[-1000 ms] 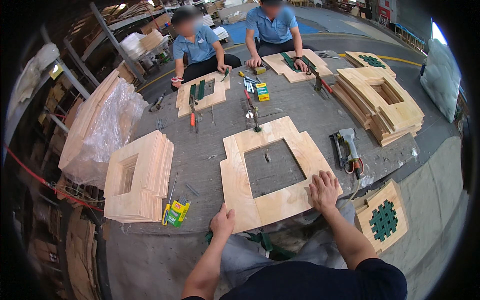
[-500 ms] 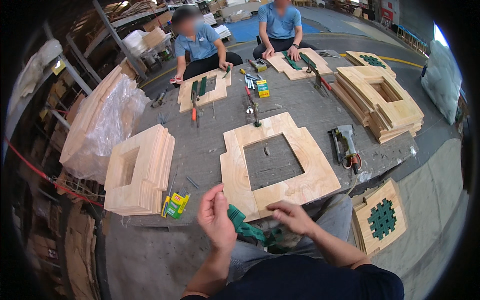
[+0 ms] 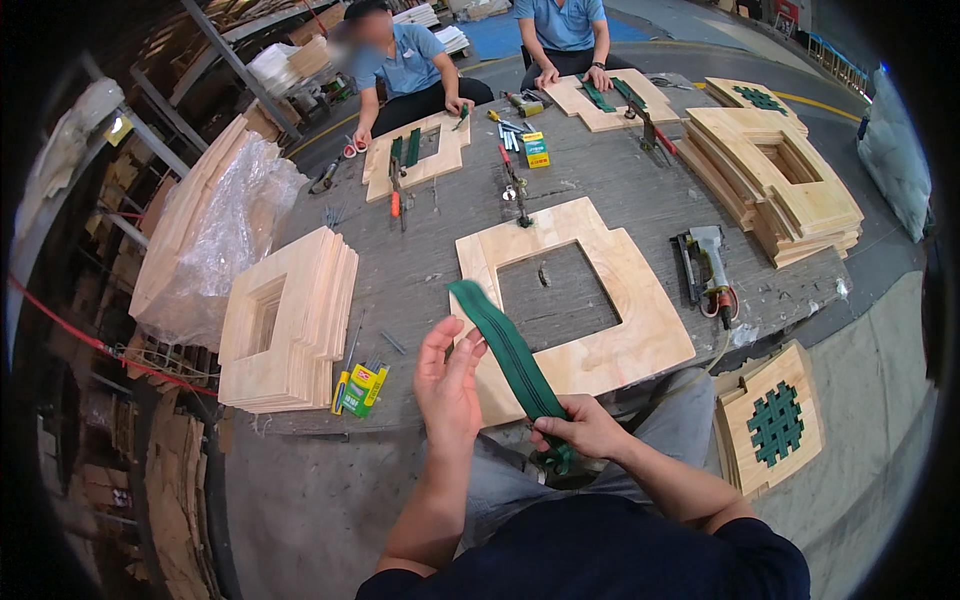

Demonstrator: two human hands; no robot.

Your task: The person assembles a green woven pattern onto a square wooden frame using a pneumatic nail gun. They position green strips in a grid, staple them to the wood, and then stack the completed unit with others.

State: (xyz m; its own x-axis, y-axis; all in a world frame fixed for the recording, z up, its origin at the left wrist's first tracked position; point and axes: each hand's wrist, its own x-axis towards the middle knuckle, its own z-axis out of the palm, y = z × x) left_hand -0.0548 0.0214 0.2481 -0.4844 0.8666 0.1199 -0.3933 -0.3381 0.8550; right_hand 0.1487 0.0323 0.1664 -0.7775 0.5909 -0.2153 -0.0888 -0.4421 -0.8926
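A green webbing strap [image 3: 512,352] with dark lines slants across the left side of a pale plywood frame [image 3: 648,300] on the table's near edge. My right hand [image 3: 584,430] pinches the strap near its lower end, where more of it bunches beneath my fingers. To the left of the strap, my left hand [image 3: 447,385] is raised with its fingers apart, close to the webbing and holding nothing. The strap's far end lies over the frame's left edge. A square opening in the frame shows the grey tabletop.
A pneumatic stapler [image 3: 708,272] lies right of the frame, a clamp [image 3: 519,192] at its far edge. Plywood stacks stand left [image 3: 290,320] and right [image 3: 775,180]. Yellow-green boxes [image 3: 362,388] sit nearby. Below right is a woven panel [image 3: 775,425]. Two co-workers [image 3: 410,62] sit across the table.
The green strap has come up from my lap and now stretches across the frame's left side. My right hand has taken hold of it; my left hand has opened beside it.
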